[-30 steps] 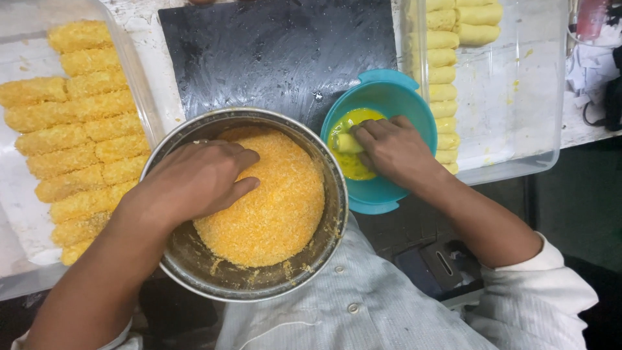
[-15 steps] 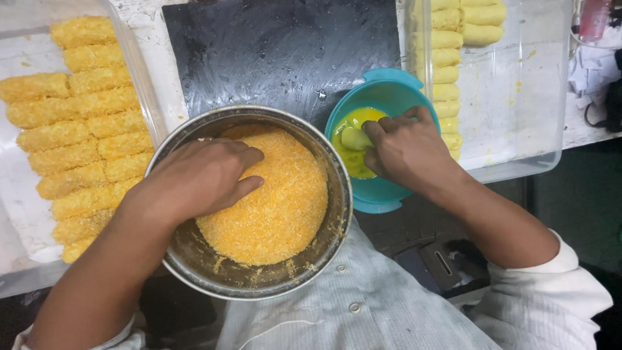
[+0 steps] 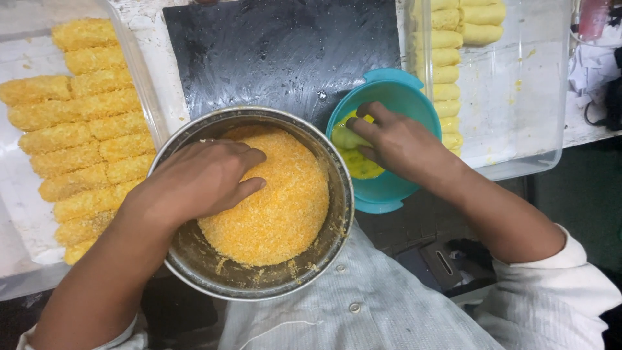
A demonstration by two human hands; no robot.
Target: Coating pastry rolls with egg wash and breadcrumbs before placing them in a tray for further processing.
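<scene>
Two-bowl breading: left hand in crumbs, right hand in egg wash.

Left hand (image 3: 201,178) lies palm-down, fingers loosely curled, on orange breadcrumbs (image 3: 278,201) in the steel bowl (image 3: 194,259), near centre; can't tell if it grips anything. Right hand (image 3: 398,142) pinches a pale roll (image 3: 346,137) in yellow liquid in the teal bowl (image 3: 389,194), right of it. The roll looks soft, wet, slippery, easily torn: hold lightly at mid-length. Coated sticks (image 3: 84,139) far left, plain rolls (image 3: 447,65) far right.
</scene>
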